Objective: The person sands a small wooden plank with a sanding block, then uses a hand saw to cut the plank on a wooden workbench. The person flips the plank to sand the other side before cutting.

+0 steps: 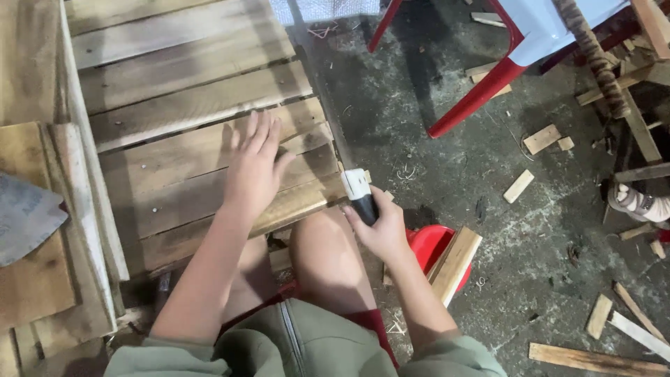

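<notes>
Nearest the camera: olive-green shorts (307, 345) and a bare knee (328, 244) raised between the two forearms. Right hand (380, 230) just past the knee, grip shut tight round the black handle of a small tool (359, 192) with a white head, held at the near right corner of the wooden pallet (174, 112). Left hand (255, 164) flat on the pallet slats, fingers spread wide, grip fully open, nothing clasped. Beside the right hand, a red stool (427, 244) with a short plank (455, 264) leaning over it. To the left, stacked boards (42, 279) bearing a grey sheet (24, 216). Farther out, wood offcuts (541, 138) scattered over the dark concrete floor (419, 126), and the red legs of a chair (488, 80) at the top.
</notes>
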